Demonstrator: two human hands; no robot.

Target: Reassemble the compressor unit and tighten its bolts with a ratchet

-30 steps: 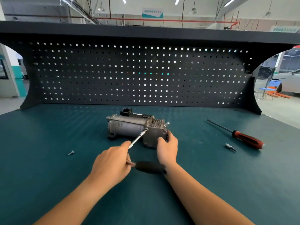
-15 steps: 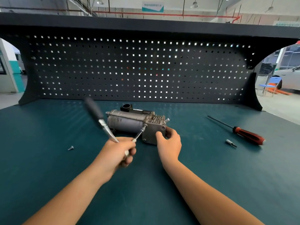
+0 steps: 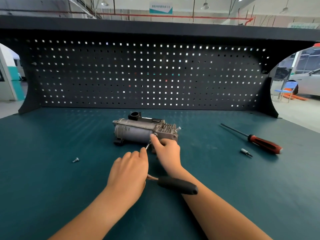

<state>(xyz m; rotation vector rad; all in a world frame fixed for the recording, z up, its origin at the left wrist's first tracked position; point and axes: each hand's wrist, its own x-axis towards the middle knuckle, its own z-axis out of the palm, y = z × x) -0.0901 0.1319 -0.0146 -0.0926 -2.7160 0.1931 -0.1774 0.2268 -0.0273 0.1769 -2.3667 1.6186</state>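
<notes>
Ratchet (image 3: 173,184) handle lies nearest, its head wrapped in the left hand (image 3: 129,170). Beyond, the right hand (image 3: 167,151) presses on the bolt end of the compressor (image 3: 138,131), fingers closed against it. It sits mid-bench, looks heavy, rigid metal; brace it by the finned block. A screwdriver (image 3: 259,142) lies far right.

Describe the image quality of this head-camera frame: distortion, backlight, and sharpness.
Head view: wide-angle distortion bows the pegboard; daylight glints through its holes, leaving it dark; the compressor is evenly lit and fairly sharp; the ratchet handle is slightly soft.
</notes>
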